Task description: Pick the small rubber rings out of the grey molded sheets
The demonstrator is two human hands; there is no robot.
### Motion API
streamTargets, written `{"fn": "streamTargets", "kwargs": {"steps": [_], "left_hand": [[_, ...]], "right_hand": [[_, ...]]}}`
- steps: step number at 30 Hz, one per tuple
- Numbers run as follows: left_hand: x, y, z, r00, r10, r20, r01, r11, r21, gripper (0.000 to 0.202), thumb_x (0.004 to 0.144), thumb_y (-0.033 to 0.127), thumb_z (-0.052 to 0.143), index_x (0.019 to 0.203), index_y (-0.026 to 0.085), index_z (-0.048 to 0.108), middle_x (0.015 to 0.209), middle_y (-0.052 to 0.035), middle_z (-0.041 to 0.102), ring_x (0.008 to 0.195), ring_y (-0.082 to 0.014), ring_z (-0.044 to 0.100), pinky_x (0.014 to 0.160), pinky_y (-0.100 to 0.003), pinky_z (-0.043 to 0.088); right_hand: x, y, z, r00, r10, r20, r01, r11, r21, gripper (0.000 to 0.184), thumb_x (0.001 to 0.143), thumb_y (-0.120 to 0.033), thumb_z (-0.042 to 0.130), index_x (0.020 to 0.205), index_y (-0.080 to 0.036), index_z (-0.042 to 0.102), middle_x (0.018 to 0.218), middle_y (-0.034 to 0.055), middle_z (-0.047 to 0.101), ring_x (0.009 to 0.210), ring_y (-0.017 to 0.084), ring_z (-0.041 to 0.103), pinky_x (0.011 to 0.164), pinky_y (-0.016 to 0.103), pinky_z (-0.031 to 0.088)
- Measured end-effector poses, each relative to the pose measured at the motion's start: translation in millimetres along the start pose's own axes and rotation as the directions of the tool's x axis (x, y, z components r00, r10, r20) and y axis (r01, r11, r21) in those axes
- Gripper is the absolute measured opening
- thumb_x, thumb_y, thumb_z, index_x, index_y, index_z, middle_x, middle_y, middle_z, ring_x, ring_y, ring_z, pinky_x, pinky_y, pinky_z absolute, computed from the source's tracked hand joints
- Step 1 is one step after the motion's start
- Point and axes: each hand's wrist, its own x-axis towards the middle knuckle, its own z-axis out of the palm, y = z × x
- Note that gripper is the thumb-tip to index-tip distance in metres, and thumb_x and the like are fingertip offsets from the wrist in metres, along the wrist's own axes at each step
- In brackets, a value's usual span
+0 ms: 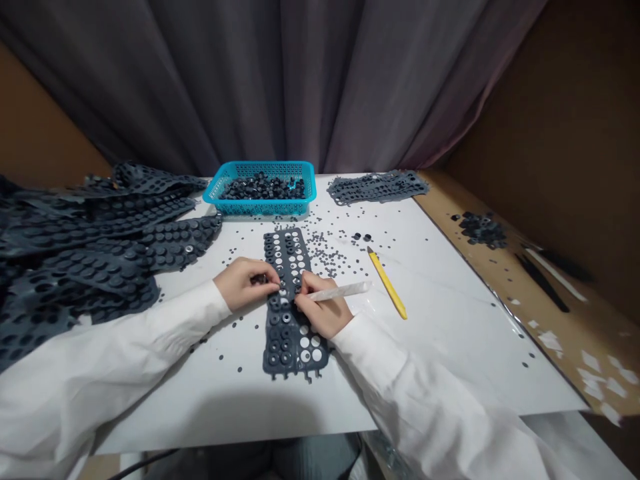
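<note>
A dark grey rubber sheet (pixel 293 357) lies lengthwise on the white table, with rows of round holes and ring-shaped raised parts. White shows through many of its holes. My left hand (pixel 247 283) is at the sheet's left edge, thumb and forefinger pinched together; something dark shows between its fingers, too small to name. My right hand (pixel 325 307) rests over the sheet's middle, closed round a white stick-like tool (pixel 345 291). That tool's tip points left at the sheet and is hidden by my fingers.
Behind stands a blue basket (pixel 213 193) of small black parts. Dark perforated sheets (pixel 95 247) are heaped at left; another sheet (pixel 377 187) lies back right. A yellow pencil-like tool (pixel 387 283) and small dark discs (pixel 327 257) lie on the white surface (pixel 440 333). Black pieces (pixel 483 230) sit at right.
</note>
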Motion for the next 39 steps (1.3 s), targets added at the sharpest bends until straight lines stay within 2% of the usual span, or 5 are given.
{"fn": "streamTargets", "kwargs": {"steps": [6, 15, 18, 24, 39], "left_hand": [[-9, -5, -0.1, 0.874, -0.481, 0.074, 0.428, 0.688, -0.586, 0.032, 0.06, 0.037, 0.076, 0.078, 0.013, 0.063, 0.053, 0.0029, 0.054, 0.037, -0.0043, 0.034, 0.037, -0.017, 0.023], [-14, 5, 9.2, 0.862, -0.304, 0.405, 0.436, 0.037, -0.899, 0.012, 0.061, 0.023, 0.056, 0.068, 0.014, 0.052, 0.061, 0.0002, 0.053, 0.035, -0.0023, 0.026, 0.033, -0.013, 0.016], [-13, 6, 12.6, 0.859, -0.338, 0.384, 0.448, 0.134, -0.884, 0.013, 0.066, 0.028, 0.053, 0.069, 0.016, 0.049, 0.06, 0.0018, 0.05, 0.035, -0.0031, 0.024, 0.033, -0.014, 0.015], [-8, 18, 10.0, 0.961, -0.064, 0.27, 0.123, 0.97, -0.209, 0.018, 0.086, 0.028, 0.049, 0.08, 0.015, 0.06, 0.066, -0.0015, 0.06, 0.061, -0.012, 0.054, 0.059, -0.021, 0.042], [23, 32, 7.2, 0.813, 0.172, 0.556, -0.412, 0.845, 0.342, 0.016, 0.066, 0.013, 0.067, 0.081, 0.019, 0.067, 0.079, -0.0048, 0.067, 0.065, -0.0188, 0.058, 0.056, -0.025, 0.037]], "right_hand": [[-4, -3, -3, 0.997, 0.064, -0.041, -0.059, 0.992, 0.111, 0.017, 0.068, -0.017, 0.054, 0.059, -0.021, 0.04, 0.05, -0.0069, 0.045, 0.05, 0.01, 0.042, 0.051, 0.022, 0.03], [-10, -6, -3, 0.999, 0.035, 0.012, -0.035, 0.997, 0.074, 0.019, 0.067, -0.015, 0.053, 0.056, -0.021, 0.038, 0.048, -0.0074, 0.042, 0.047, 0.009, 0.039, 0.049, 0.022, 0.029], [-10, -4, -3, 1.0, 0.01, 0.026, -0.011, 0.999, 0.043, 0.02, 0.066, -0.015, 0.053, 0.056, -0.021, 0.036, 0.048, -0.0078, 0.041, 0.046, 0.008, 0.037, 0.048, 0.021, 0.029], [-10, -5, -2, 0.999, -0.019, 0.033, 0.019, 1.0, 0.011, 0.02, 0.068, -0.017, 0.052, 0.056, -0.021, 0.036, 0.047, -0.0077, 0.039, 0.046, 0.009, 0.036, 0.048, 0.022, 0.027], [-10, -3, -1, 0.999, -0.012, 0.037, 0.012, 1.0, -0.007, 0.021, 0.068, -0.017, 0.053, 0.057, -0.021, 0.036, 0.047, -0.0077, 0.038, 0.047, 0.009, 0.037, 0.05, 0.023, 0.027]]}}
